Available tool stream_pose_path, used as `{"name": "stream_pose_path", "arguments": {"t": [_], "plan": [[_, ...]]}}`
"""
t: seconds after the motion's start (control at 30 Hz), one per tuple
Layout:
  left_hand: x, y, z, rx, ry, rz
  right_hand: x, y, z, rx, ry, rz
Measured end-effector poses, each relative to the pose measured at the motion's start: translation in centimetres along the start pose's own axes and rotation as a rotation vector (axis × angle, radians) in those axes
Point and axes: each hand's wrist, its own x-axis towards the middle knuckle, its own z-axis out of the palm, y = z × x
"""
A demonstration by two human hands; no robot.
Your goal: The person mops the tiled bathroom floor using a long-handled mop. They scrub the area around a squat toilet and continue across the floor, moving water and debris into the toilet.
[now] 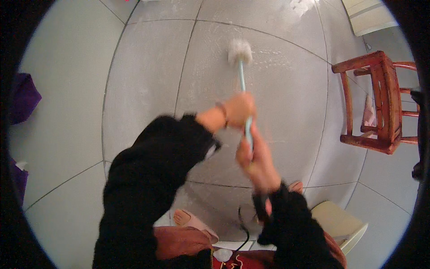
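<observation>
Both my hands grip the pale blue handle [242,77] of a long-handled scrub brush. My left hand [238,109] is wrapped around the upper part of the handle and wears a dark band at the wrist. Closer to my body, my right hand [257,158] clasps the handle's lower end. The brush's white bristle head [240,52] rests on the grey tiled floor [215,77] and looks blurred. Whitish wet streaks [273,59] lie on the tile just right of the bristles.
A reddish wooden stool [373,101] is at the right. A cream plastic container [339,223] is near my right side. Purple objects [25,99] show at the left rim. My foot in a pink slipper [193,222] is below, and a pale cabinet-like object [373,16] stands top right.
</observation>
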Motion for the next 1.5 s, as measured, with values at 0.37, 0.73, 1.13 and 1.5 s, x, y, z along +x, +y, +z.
{"name": "stream_pose_path", "arguments": {"t": [0.37, 0.73, 1.13, 1.5], "plan": [[1.0, -2.6, -0.5, 0.149, -0.111, -0.018, 3.3, -1.6, 0.0, 0.033, 0.049, 0.031], [3.9, 0.2, 3.9, -0.09, 0.048, 0.036, 0.1, -1.6, -5.8, 0.117, 0.122, -0.198], [1.7, 4.0, 2.4, 0.16, 0.05, -0.126, -0.9, -2.2, -5.0, -0.058, 0.29, 0.01], [-1.0, 6.9, 0.1, 0.049, -0.29, -0.501, -3.3, -4.7, -2.9, -0.654, 0.178, 0.24]]}}
